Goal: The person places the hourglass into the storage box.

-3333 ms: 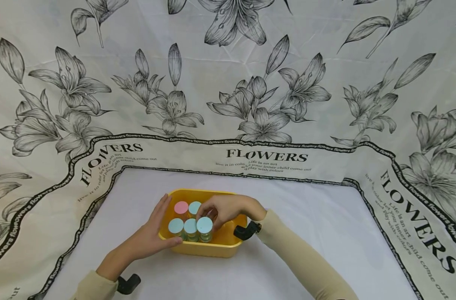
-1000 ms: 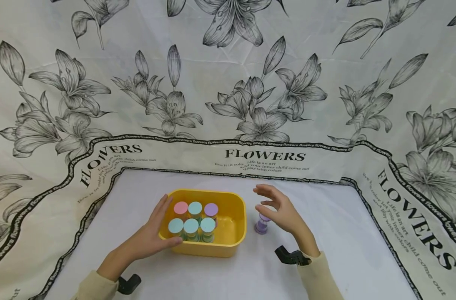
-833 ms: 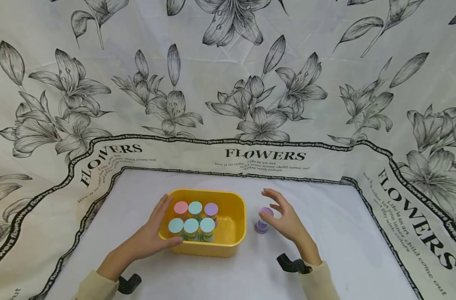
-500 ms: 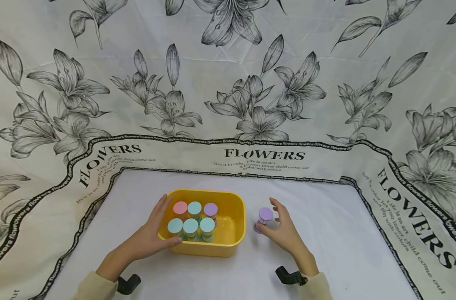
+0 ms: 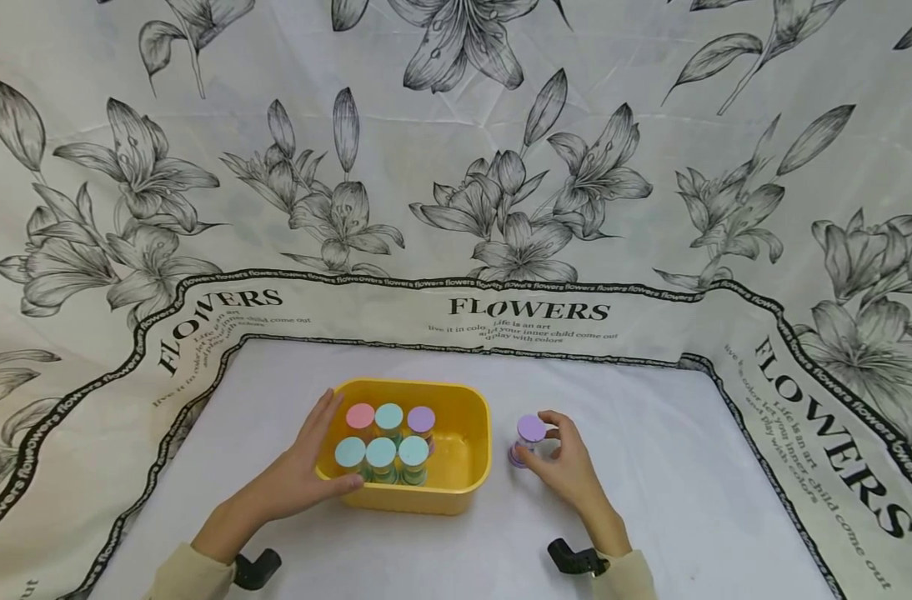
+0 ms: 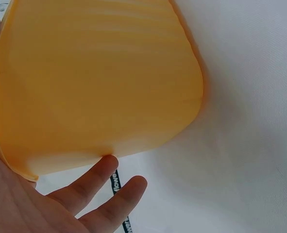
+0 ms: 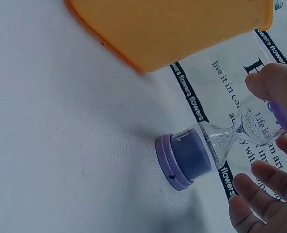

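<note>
A yellow plastic basket (image 5: 407, 500) stands left of centre on the white cloth. My left hand (image 5: 306, 462) steadies its left end, thumb along the near rim and straight fingers against the outside; the left wrist view shows two fingertips by the basket's wall (image 6: 99, 82). To the right of the basket, a purple sand timer (image 5: 531, 429) stands upright on the cloth. Thumb and fingers of my right hand (image 5: 568, 467) are curled round it. In the right wrist view, its clear glass (image 7: 221, 141) shows below the hand, with the other fingers spread.
Inside the basket stand several sand timers: one pink-capped (image 5: 361, 416), one purple-capped (image 5: 422, 419) and several light-blue-capped (image 5: 381, 452). They fill its left and middle. Behind the table rises a flower-printed cloth (image 5: 531, 317).
A blue-capped timer was set down in the basket and let go. My right hand moved right to the purple sand timer, then closed round it. My left hand stayed on the basket.
</note>
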A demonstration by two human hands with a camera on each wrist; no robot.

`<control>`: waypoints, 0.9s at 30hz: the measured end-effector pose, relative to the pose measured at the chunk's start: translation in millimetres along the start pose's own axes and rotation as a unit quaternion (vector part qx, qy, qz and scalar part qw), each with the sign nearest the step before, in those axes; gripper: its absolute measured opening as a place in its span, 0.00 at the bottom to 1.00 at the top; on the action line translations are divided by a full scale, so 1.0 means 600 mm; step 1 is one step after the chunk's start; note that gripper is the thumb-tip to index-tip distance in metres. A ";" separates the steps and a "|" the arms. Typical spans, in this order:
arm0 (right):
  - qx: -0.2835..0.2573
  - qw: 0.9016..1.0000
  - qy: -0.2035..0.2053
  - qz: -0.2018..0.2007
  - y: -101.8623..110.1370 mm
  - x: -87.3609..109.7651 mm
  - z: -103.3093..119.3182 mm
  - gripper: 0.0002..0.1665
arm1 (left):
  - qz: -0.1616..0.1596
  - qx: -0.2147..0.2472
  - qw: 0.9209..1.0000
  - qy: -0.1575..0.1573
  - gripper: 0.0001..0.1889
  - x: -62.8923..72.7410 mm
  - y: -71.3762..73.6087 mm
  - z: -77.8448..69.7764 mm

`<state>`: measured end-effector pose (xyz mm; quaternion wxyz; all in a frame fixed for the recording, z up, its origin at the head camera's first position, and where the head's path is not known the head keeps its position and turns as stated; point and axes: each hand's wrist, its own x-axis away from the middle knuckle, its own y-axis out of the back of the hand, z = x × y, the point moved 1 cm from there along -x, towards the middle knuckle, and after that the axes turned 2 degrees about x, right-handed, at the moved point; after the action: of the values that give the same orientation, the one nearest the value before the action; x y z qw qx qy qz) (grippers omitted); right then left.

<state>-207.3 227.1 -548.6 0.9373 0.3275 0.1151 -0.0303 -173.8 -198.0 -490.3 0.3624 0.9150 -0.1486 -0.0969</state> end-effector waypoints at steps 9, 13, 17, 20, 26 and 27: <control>0.010 1.000 -0.001 -0.005 0.005 -0.009 0.009 0.34 | -0.001 0.002 1.000 0.000 0.63 -0.001 0.000 -0.001; 0.017 1.000 -0.001 0.005 0.008 -0.014 0.014 0.33 | 0.001 0.001 1.000 0.003 0.63 -0.001 0.000 -0.002; 0.025 1.000 0.015 0.009 0.013 -0.022 0.022 0.32 | 0.000 -0.003 1.000 0.004 0.63 -0.001 0.000 0.000; 0.029 0.999 0.030 0.010 0.020 -0.032 0.034 0.32 | -0.002 -0.006 1.000 0.002 0.63 0.000 0.000 0.001; 0.034 0.997 0.071 0.004 0.042 -0.061 0.074 0.33 | -0.002 -0.005 1.000 0.001 0.63 0.000 0.000 0.000; 0.033 0.997 0.076 0.004 0.046 -0.066 0.081 0.33 | -0.002 -0.005 1.000 0.001 0.63 -0.001 0.000 0.000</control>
<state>-232.9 217.8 -485.6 0.9145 0.3601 0.1841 -0.0054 -174.2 -197.8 -490.4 0.3672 0.9135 -0.1458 -0.0976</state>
